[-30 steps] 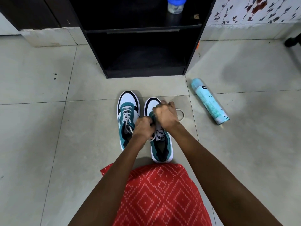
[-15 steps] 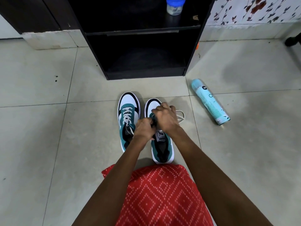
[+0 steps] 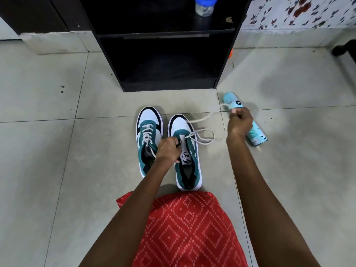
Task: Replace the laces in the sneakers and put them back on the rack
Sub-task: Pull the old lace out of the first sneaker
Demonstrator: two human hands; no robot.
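Two teal, white and black sneakers stand side by side on the tiled floor. The left sneaker (image 3: 149,139) is laced with a white lace. The right sneaker (image 3: 185,153) has a white lace (image 3: 204,135) running out of its lower eyelets and looping on the floor to its right. My left hand (image 3: 168,150) grips the right sneaker at its tongue and eyelet edge. My right hand (image 3: 239,122) is out to the right and pinches the lace end, which is drawn taut from the toe. The black shoe rack (image 3: 165,81) stands just beyond the sneakers.
A light blue spray can (image 3: 254,133) lies on the floor under my right hand. A small jar with a blue lid (image 3: 205,5) stands on the rack's upper shelf. My red patterned garment (image 3: 185,228) covers my lap in front. A dark object (image 3: 344,48) sits at far right.
My right hand has left the sneaker and moved out to the right, pulling the lace through and drawing it taut. My left hand has stayed on the right sneaker.
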